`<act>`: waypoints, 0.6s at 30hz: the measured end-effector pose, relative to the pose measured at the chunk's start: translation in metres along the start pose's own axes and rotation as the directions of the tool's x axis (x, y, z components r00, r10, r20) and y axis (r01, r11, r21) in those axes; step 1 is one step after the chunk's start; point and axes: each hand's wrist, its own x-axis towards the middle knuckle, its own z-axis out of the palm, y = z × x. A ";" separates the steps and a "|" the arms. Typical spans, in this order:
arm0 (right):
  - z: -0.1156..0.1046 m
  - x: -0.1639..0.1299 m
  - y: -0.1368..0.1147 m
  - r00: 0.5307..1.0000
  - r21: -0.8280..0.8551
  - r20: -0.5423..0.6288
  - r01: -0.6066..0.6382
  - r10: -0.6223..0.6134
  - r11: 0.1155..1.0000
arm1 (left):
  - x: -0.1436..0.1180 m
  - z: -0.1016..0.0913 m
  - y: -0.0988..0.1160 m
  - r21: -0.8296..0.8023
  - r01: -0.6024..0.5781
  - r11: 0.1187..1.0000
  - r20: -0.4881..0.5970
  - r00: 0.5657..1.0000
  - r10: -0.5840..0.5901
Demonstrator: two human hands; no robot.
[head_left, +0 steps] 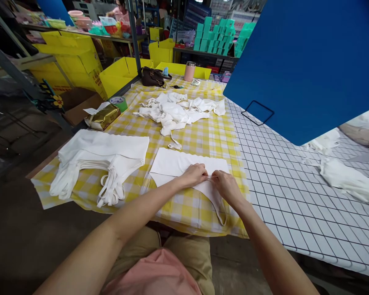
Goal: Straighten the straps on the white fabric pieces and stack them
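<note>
Head view: a white garment (178, 164), the landmark for all positions below, lay directly beneath both hands on a checked tablecloth (135, 200). Its long axis ran left to right across the front of the body. Both hands worked on its right half. The left hand (194, 175) rested near its middle; the right hand (224, 185) was the nearer to its right end and to the thin strap (219, 217) hanging toward the body. The fingertips of each hand were drawn together, pinching a narrow portion of fabric between the hands; whether this was hem or strap could not be determined.

Left of the garment, and close to it, lay a stack of white garments (101, 151). Beyond its far edge lay a loose white pile (172, 112), one trailing strip near that edge. To its right, the grid-patterned cloth (264, 172) began; a blue board (304, 69) blocked the view farther right.
</note>
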 end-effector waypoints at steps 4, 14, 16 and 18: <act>0.002 0.003 0.002 1.000 -0.032 -0.001 0.016 -0.016 0.999 | 0.000 -0.002 0.002 0.024 -0.001 1.000 0.014 1.000 0.001; 0.005 0.002 -0.010 0.998 -0.044 -0.037 0.051 -0.053 0.998 | 0.002 0.003 0.000 0.076 -0.013 0.997 -0.022 1.000 0.015; 0.006 0.003 -0.012 0.997 0.002 -0.059 0.045 -0.045 0.999 | 0.002 0.004 0.000 0.078 -0.006 0.997 -0.030 1.000 0.008; 0.007 0.002 -0.012 0.996 0.065 -0.089 0.019 -0.013 0.998 | 0.002 0.005 0.000 0.073 0.005 0.997 -0.027 1.000 -0.003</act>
